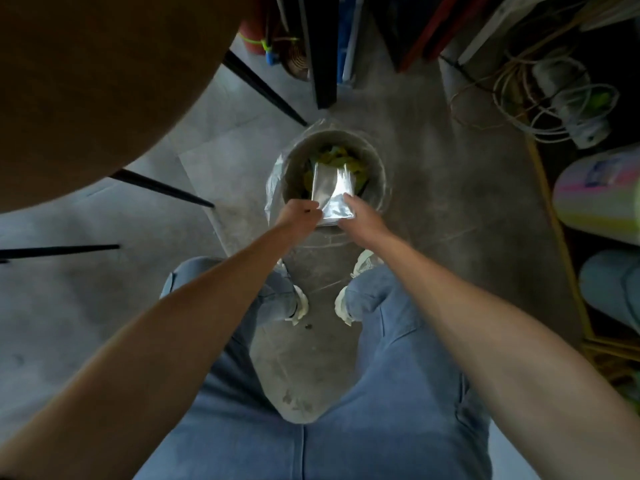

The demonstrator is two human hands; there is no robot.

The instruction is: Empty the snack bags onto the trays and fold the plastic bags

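I stand over the bin (375,188) on the floor and hold the clear plastic bag (333,194) right above its mouth, my left hand (299,213) pinching the bag's near left corner and my right hand (360,216) closed on the near right corner, so each grip is grasping the bag. The bag lies flat-ish between my hands and runs away from me, its long axis pointing forward over the yellow-green scraps (wrappers, I think) in the bin. Both hands sit equally close, so I judge either could start the fold toward the far edge.
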